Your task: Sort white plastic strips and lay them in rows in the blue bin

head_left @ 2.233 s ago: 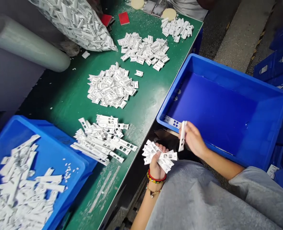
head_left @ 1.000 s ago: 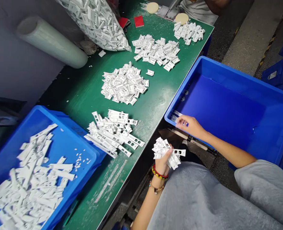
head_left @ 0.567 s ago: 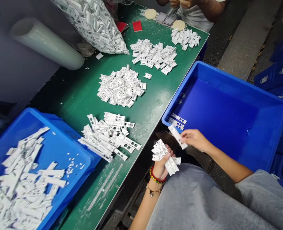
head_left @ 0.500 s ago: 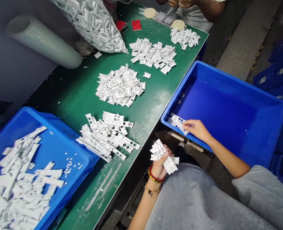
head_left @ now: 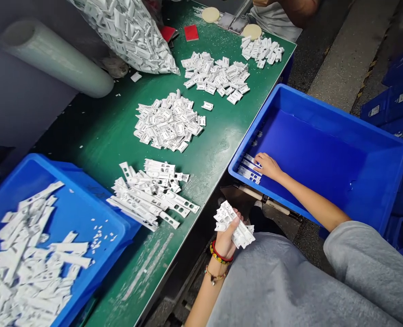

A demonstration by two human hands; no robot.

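My left hand (head_left: 227, 237), with bracelets on its wrist, is closed around a bundle of white plastic strips (head_left: 234, 223) in front of my body. Inside the near left corner of the large blue bin (head_left: 324, 105), my right hand (head_left: 268, 166) has its fingers closed on the end of a white slotted strip (head_left: 250, 163). More white strips (head_left: 249, 174) lie side by side on the bin floor next to that hand. On the green table, a pile of long white strips (head_left: 153, 193) lies left of my left hand.
Piles of small white plastic parts (head_left: 169, 121) lie along the green table (head_left: 99, 131), below a clear bag of parts (head_left: 129, 36). A blue crate (head_left: 82, 190) of white pieces stands at left. Another person's arm (head_left: 300, 11) shows at the far end. Blue boxes (head_left: 392, 109) stand at right.
My right hand has moved forward and left from above the bin's near rim down to its floor, taking a white strip with it. My left hand still holds its bundle.
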